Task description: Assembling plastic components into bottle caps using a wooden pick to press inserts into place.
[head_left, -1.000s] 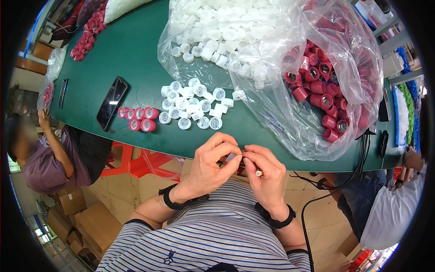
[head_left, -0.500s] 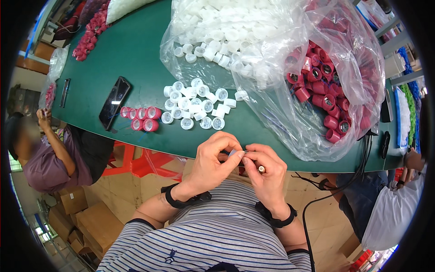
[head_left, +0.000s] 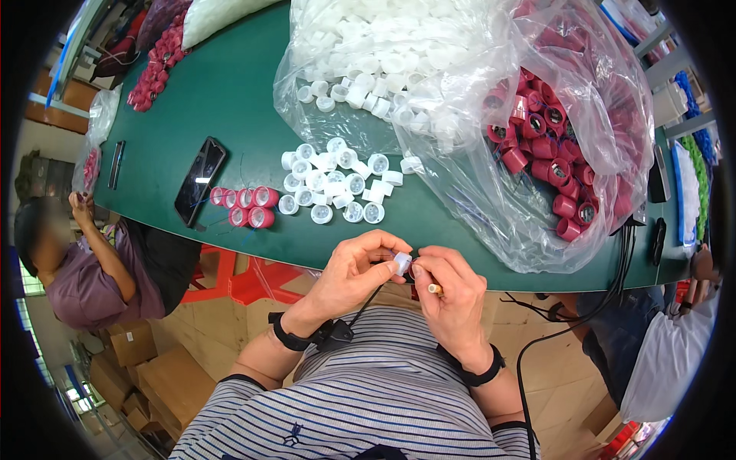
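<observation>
Above the table's near edge, my left hand [head_left: 354,267] pinches a small white plastic cap [head_left: 402,263] between thumb and fingers. My right hand [head_left: 452,295] is closed close beside it, its fingertips almost meeting the cap. From its grip pokes the tan end of a slim stick-like tool [head_left: 435,289]; the rest is hidden in the fingers. Something dark red shows between the two hands, too covered to name. Beyond my hands lies a loose group of white caps [head_left: 335,178]. To their left, several red cup-shaped parts [head_left: 261,218] with thin wires sit in two rows.
A clear bag of white caps [head_left: 376,46] lies at the far middle, and another bag of red parts [head_left: 546,161] at the right. A black phone [head_left: 201,182] rests on the green table [head_left: 245,84]. Black cables [head_left: 622,261] hang over the right edge. Co-workers sit at both sides.
The white cap has turned into fuller view between my fingertips. My left wrist has shifted slightly, and the whole view has moved a little.
</observation>
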A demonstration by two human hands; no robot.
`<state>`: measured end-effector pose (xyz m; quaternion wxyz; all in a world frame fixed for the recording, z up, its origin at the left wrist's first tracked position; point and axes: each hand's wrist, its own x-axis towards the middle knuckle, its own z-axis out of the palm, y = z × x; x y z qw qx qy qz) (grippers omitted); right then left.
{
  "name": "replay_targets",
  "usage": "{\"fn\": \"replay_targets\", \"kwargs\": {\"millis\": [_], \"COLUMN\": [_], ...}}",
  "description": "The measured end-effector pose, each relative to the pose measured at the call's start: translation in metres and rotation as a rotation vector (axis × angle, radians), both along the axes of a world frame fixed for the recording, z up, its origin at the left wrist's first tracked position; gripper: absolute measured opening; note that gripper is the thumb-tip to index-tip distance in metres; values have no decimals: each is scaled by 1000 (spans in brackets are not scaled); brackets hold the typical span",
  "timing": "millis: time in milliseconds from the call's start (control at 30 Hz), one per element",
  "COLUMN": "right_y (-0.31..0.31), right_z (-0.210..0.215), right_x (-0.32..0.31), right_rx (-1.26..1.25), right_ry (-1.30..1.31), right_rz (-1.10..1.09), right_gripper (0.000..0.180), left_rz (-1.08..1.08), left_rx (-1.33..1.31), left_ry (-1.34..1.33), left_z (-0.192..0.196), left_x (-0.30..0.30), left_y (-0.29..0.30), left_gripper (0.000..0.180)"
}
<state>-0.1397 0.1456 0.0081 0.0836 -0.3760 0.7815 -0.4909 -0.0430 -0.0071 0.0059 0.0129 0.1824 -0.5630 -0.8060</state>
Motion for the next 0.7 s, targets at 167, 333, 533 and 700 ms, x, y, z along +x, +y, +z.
{"fn": "replay_targets", "kwargs": {"millis": [167, 333, 533, 700], "right_y": [0, 1, 4, 12], "right_z": [0, 1, -1, 1], "right_x": [0, -1, -4, -3], "right_rx": [7, 15, -3, -11], "right_ry": [0, -9, 13, -182], "right_rz": [3, 11, 19, 15], "right_gripper": [7, 6, 8, 11], "left_rz": [-12, -15, 26, 60], "left_rx": [2, -7, -440, -595], "left_ry": [21, -3, 67, 11], "left_z": [1, 1, 15, 26], "left_x": [0, -1, -5, -8], "left_y": [0, 2, 13, 22], "left_gripper": [21, 21, 21, 23]}}
